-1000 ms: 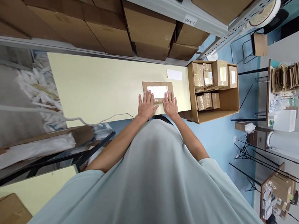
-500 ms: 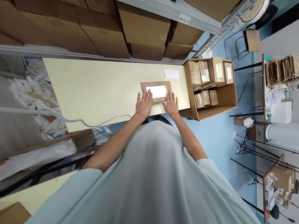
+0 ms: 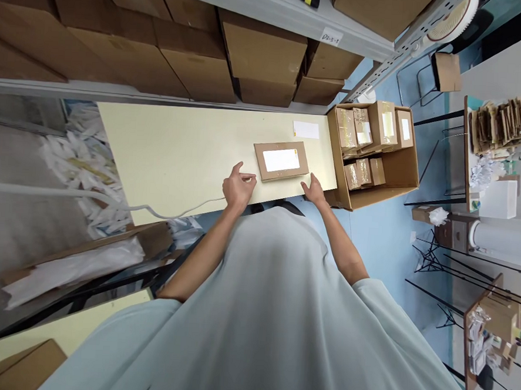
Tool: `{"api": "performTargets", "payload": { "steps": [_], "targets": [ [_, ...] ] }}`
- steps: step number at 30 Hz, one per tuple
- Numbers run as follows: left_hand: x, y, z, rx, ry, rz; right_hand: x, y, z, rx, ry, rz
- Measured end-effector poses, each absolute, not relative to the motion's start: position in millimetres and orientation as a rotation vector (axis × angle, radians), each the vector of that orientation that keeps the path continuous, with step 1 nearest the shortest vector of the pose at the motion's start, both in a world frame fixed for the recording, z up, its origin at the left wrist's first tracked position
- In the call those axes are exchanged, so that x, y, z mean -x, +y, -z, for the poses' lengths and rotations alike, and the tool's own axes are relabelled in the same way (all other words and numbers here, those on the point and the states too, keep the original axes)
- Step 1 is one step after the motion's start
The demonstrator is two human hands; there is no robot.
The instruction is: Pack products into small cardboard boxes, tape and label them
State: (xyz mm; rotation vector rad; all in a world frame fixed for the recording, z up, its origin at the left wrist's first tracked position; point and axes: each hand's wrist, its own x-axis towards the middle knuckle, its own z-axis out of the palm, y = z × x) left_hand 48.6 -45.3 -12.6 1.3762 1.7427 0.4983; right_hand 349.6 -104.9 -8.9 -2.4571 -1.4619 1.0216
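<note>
A flat brown cardboard mailer [image 3: 271,170] with a white label [image 3: 281,160] lies on the pale yellow table [image 3: 174,154]. My left hand [image 3: 238,188] is just off the mailer's lower left corner, fingers bent but apart, with nothing visible in them. Beside the lower right corner is my right hand [image 3: 314,190], its thumb and fingers spread and no hold on the mailer showing. A loose white slip [image 3: 305,130] rests on the table behind the mailer.
An open carton [image 3: 397,194] of several small taped boxes adjoins the table's right end. Large brown boxes [image 3: 263,48] fill the shelf at the back. A pale cable [image 3: 171,216] crosses the front left edge. White bags [image 3: 86,155] are heaped at left.
Both hands have lifted off the mailer, where they lay flat, and moved apart to its sides. My left fingers have bent. The whole view has shifted slightly.
</note>
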Motion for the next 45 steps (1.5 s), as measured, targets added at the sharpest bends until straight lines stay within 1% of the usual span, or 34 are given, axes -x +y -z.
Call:
{"api": "performTargets", "payload": {
  "steps": [5, 10, 14, 27, 38, 41, 45],
  "targets": [
    [-50.9, -40.7, -1.5, -1.300, 1.741, -0.491, -352.0, -100.6, 20.6, 2.332, -1.311, -1.073],
    [-53.2, -41.7, -4.2, -1.246, 1.715, -0.492, -353.2, -93.5, 25.3, 2.252, -1.278, -1.094],
    [-55.7, -43.6, -1.4, -1.236, 1.709, -0.501, -353.1, -90.4, 27.9, 2.200, -1.227, -1.115],
    [-61.1, -47.3, 5.8, -1.254, 1.719, -0.438, -353.8, -88.9, 29.4, 2.245, -1.124, -1.188],
    [-77.1, -48.6, 19.5, -1.330, 1.608, -0.232, -347.2, -82.6, 30.3, 2.155, -0.942, -1.267],
    [-83.3, -55.0, 13.0, -1.329, 1.627, -0.322, -344.1, -84.8, 21.9, 2.108, -0.998, -1.179],
    [-88.0, -59.3, -0.2, -1.292, 1.537, -0.635, -347.6, -93.1, -2.0, 1.992, -1.103, -1.045]
  ]
}}
